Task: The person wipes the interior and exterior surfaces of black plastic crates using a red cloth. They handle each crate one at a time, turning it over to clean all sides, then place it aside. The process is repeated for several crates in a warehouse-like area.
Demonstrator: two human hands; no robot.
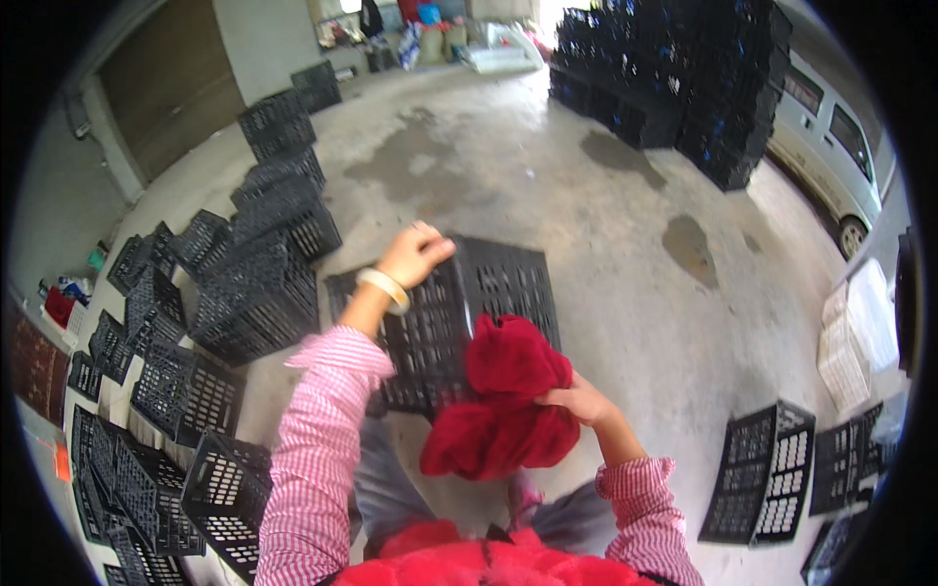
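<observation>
Gripping the flat black perforated plastic crate (pixel 459 322), long axis left-right, my left hand (pixel 412 256); right hand's (pixel 578 400) fingers clutch crumpled red cloth (pixel 503 400).

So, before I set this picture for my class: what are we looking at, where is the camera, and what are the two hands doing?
There is no machine here. A person wears a wide-angle camera on the head, looking down at their own arms, which is why straight edges bend near the rim.

The left hand, with a pale bangle at the wrist, grips the top edge of a black plastic crate panel that is pierced with a grid of holes and stands tilted in front of the person. The right hand holds a bunched red cloth against that panel.

All this is on a concrete floor with damp patches. More black crates, folded flat or standing open, lie to the left and right, a tall stack stands farther off, and a light-coloured van is parked on the right.
</observation>
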